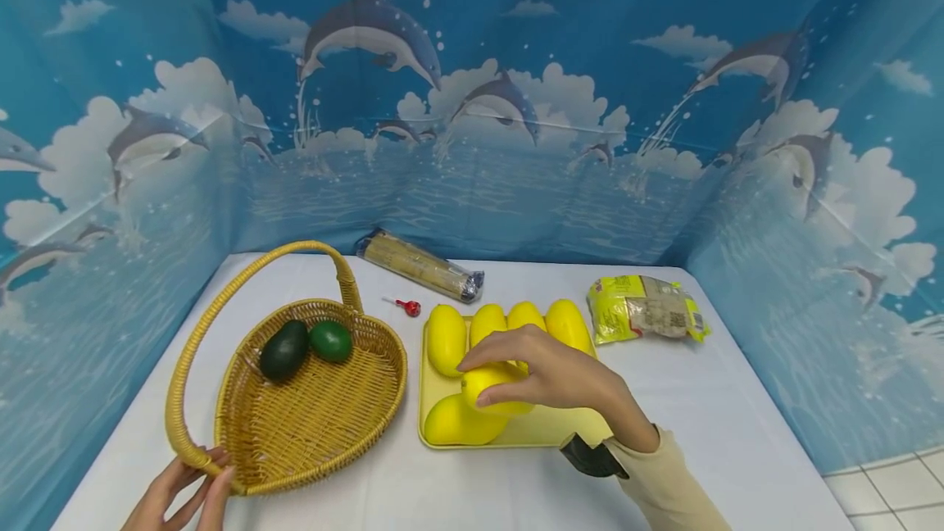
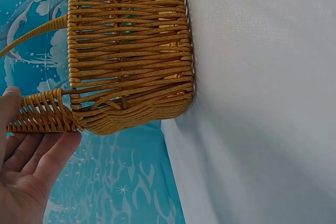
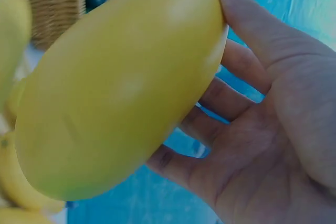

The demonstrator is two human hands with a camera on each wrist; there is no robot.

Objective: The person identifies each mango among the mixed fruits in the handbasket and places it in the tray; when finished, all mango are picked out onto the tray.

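My right hand [image 1: 549, 363] grips a yellow mango [image 3: 105, 93] between thumb and fingers, over a pale yellow tray [image 1: 549, 430]. Several more mangoes [image 1: 447, 340] lie on that tray, one [image 1: 460, 420] of them near its front left corner. At the left, my left hand [image 1: 180, 494] holds the near foot of the handle [image 1: 177, 383] of a wicker basket [image 1: 317, 420]; the left wrist view shows its thumb and fingers around the woven handle base. Inside the basket, toward the back, sit a dark avocado [image 1: 284, 351] and a smaller green fruit [image 1: 331, 341].
Behind the basket and tray lie a red-wrapped lollipop [image 1: 410, 307] and a long clear pack of noodles [image 1: 420, 265]. A yellow-green plastic bag [image 1: 645, 310] rests at the back right. A dolphin-print curtain [image 1: 472, 187] encloses the white table [image 1: 693, 433] on the back and sides.
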